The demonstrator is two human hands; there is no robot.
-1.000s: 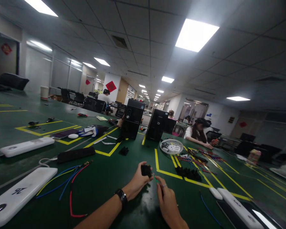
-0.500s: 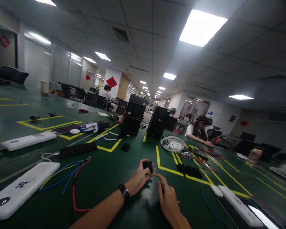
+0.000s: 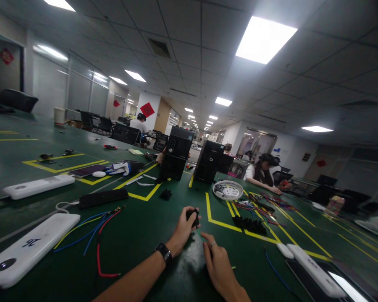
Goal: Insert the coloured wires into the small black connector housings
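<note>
Near the middle of the green table, my left hand point(image 3: 185, 226) is closed around a small black block point(image 3: 192, 217), whose exact kind I cannot make out. My right hand point(image 3: 219, 260), wearing a ring, pinches a thin green wire point(image 3: 200, 235). That wire runs up to the underside of the black block; whether it is seated inside does not show. A watch point(image 3: 164, 254) is on my left wrist. Right of the hands lies a row of black connector-like pieces point(image 3: 249, 225), and beyond them a small black piece point(image 3: 165, 194) stands alone.
Two black computer towers point(image 3: 177, 153) stand ahead. A white basket point(image 3: 227, 191) and a tangle of coloured wires point(image 3: 264, 205) lie to the right. Blue and red wires point(image 3: 98, 251) and a white power bank point(image 3: 31, 247) are at left. A co-worker point(image 3: 264, 172) sits across the table.
My left hand has turned the black block a little and shifted slightly left. My right hand has moved slightly left and down, still pinching the green wire.
</note>
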